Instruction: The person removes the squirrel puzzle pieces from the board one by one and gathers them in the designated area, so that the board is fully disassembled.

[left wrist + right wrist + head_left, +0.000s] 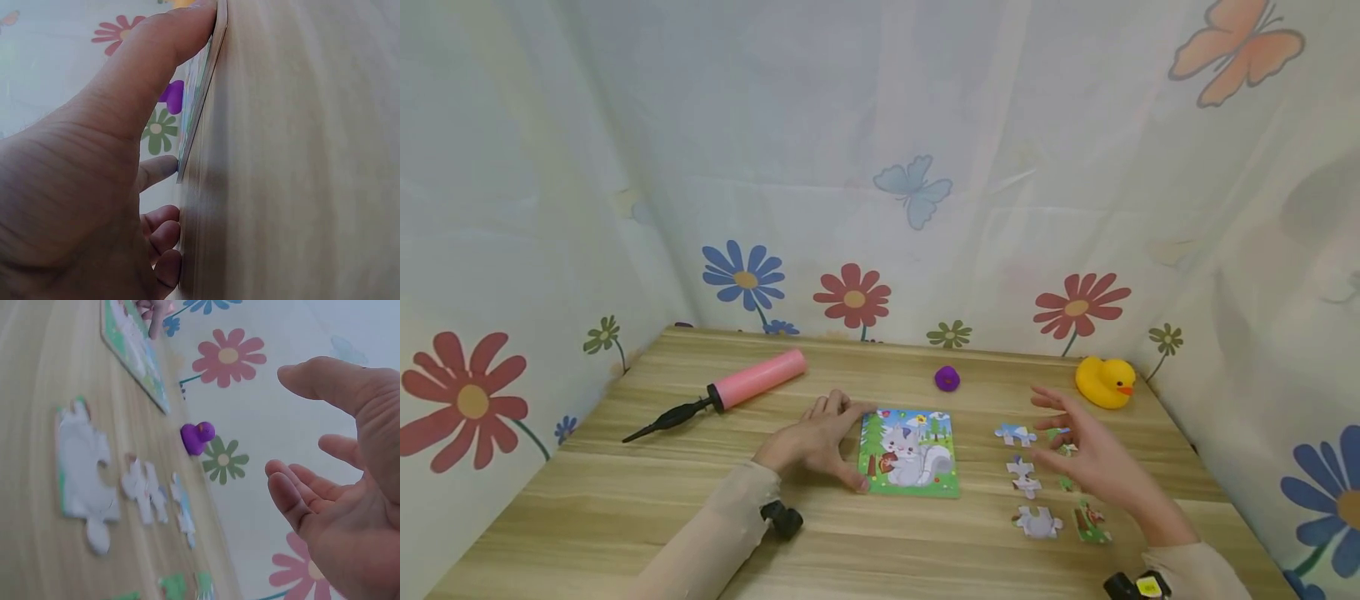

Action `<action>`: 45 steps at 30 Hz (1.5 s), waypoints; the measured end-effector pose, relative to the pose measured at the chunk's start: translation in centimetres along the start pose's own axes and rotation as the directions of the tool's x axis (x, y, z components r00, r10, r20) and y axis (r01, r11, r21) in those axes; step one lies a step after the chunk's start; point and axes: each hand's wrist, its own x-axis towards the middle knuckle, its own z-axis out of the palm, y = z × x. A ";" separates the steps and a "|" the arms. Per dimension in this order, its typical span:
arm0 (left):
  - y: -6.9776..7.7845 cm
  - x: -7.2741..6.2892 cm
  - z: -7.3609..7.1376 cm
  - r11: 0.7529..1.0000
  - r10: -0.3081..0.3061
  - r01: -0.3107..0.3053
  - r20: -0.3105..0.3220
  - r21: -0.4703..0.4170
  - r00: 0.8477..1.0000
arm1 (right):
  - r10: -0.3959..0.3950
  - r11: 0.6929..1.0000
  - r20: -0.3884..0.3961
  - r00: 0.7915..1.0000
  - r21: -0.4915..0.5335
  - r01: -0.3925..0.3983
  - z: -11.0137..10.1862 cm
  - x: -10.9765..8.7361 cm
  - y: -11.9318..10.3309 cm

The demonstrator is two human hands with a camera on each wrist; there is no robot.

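A square picture board (910,454) with a grey squirrel on it lies mid-table. My left hand (816,442) is at its left side, the thumb (178,37) on the near corner and the index fingertip (167,165) at the far one. The other left fingers are bent beside the board. To the right, my right hand (1093,458) hovers with parted, loosely bent fingers, nothing between them. Under and beside it lie loose jigsaw pieces: a grey one (1037,522), a narrow one (1024,477), a blue-topped one (1015,434) and a green one (1091,522). The hand partly hides several more.
Left of the board lies a pink hand pump (760,381) with a black nozzle. A small purple duck (947,379) is behind the board, and a yellow rubber duck (1105,383) sits at the back right. Flower-printed curtains (910,275) stand behind the wooden table (880,550).
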 end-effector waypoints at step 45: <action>0.1 -0.1 -0.1 1.000 -0.009 0.009 -0.007 0.014 1.000 | 0.057 0.973 0.122 0.991 0.217 -0.082 8.9 9.8 -0.8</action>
